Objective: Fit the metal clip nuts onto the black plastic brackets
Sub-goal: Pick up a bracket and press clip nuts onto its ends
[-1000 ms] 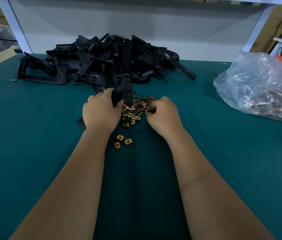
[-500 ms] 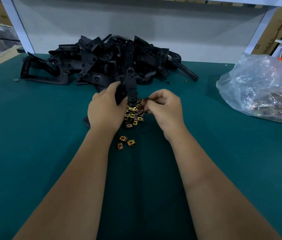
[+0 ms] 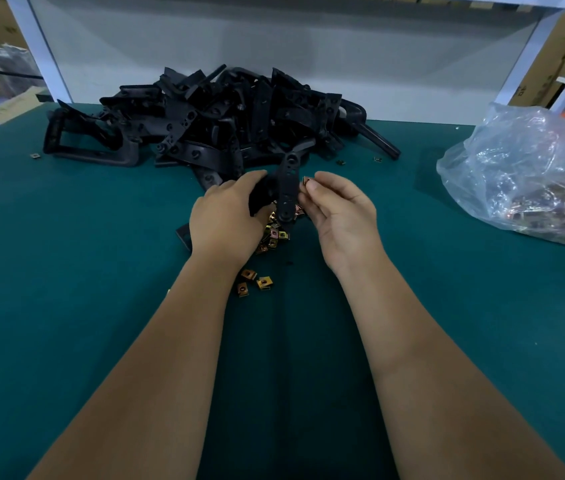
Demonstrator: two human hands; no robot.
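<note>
Two bare hands meet at frame centre over the teal felt-like counter (image 3: 66, 306). The left hand (image 3: 225, 220) curls round a flat black plastic bracket (image 3: 288, 188) with round holes, standing upright. The right hand (image 3: 340, 209) pinches a small brass-coloured metal clip nut (image 3: 306, 181) just beside it. Loose clip nuts (image 3: 274, 233) lie below; a tangled bracket heap (image 3: 211, 123) sits behind.

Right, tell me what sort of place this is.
Probably a factory assembly bench. A heap of black plastic brackets lies on a green work mat, a clear bag of metal clips sits to the right, and cardboard boxes stand behind.
</note>
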